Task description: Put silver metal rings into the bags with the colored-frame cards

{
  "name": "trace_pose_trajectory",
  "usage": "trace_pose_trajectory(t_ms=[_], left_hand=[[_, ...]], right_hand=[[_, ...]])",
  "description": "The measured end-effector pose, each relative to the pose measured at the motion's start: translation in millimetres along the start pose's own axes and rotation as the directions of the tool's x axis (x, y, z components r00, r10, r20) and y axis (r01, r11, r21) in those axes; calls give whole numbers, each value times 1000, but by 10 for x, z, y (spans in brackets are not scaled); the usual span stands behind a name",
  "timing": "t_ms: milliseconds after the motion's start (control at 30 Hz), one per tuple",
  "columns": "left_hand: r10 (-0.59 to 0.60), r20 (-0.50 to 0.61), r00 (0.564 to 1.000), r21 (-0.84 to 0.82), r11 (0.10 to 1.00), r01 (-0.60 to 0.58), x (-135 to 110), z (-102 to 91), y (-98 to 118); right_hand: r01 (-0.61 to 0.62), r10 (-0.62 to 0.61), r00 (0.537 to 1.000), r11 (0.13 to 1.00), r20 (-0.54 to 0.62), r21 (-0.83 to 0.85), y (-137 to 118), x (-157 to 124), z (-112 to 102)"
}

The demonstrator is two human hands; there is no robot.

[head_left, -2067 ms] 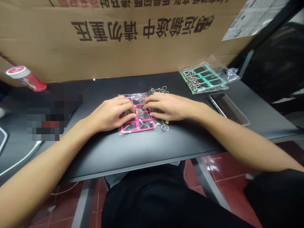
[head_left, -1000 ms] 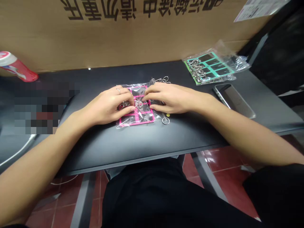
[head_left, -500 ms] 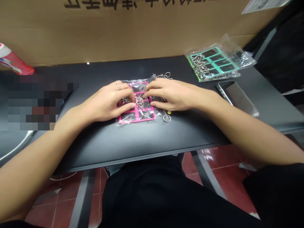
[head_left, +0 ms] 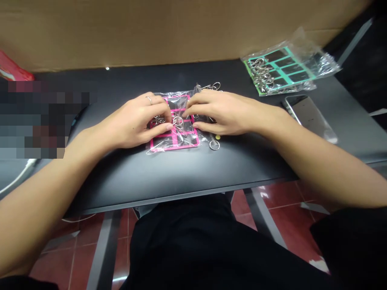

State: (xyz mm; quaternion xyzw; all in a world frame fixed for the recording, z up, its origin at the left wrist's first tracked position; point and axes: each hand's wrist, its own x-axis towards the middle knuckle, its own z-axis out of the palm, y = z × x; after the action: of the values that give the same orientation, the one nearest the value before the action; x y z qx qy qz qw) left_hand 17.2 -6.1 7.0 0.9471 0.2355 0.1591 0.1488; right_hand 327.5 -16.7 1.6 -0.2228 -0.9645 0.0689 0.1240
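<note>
A clear plastic bag point(head_left: 161, 146) lies flat on the black table, with a pink-framed sheet point(head_left: 174, 141) of dark panels inside it. Metal key rings point(head_left: 177, 122) show in the middle of the bag. My left hand point(head_left: 142, 121) rests on the bag's left side, fingers curved and thumb apart from them, with some rings in the gap. On the right side, my right hand point(head_left: 222, 112) touches the bag with its fingertips, fingers and thumb spread. A loose ring point(head_left: 214, 145) and a small yellow disc point(head_left: 218, 137) lie below the right hand. More rings point(head_left: 216, 85) stick out behind it.
At the back right lies another clear bag with a teal-framed sheet point(head_left: 276, 84) and rings. A phone point(head_left: 311, 117) is in front of it. A cardboard wall point(head_left: 181, 36) stands behind the table point(head_left: 169, 173). A red package point(head_left: 13, 68) and a white cable point(head_left: 18, 177) are at left.
The view has tilted down slightly, so the table's contents sit higher in the picture. Both hands stay on the bag in nearly the same pose.
</note>
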Motion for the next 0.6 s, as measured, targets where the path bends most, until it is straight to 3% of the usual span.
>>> trace_pose_trajectory(t_ms=[600], left_hand=[[17, -22, 1000, -9, 1000, -17, 7, 9, -12]], right_hand=[[16, -16, 1000, 1000, -26, 6, 2, -5, 9]])
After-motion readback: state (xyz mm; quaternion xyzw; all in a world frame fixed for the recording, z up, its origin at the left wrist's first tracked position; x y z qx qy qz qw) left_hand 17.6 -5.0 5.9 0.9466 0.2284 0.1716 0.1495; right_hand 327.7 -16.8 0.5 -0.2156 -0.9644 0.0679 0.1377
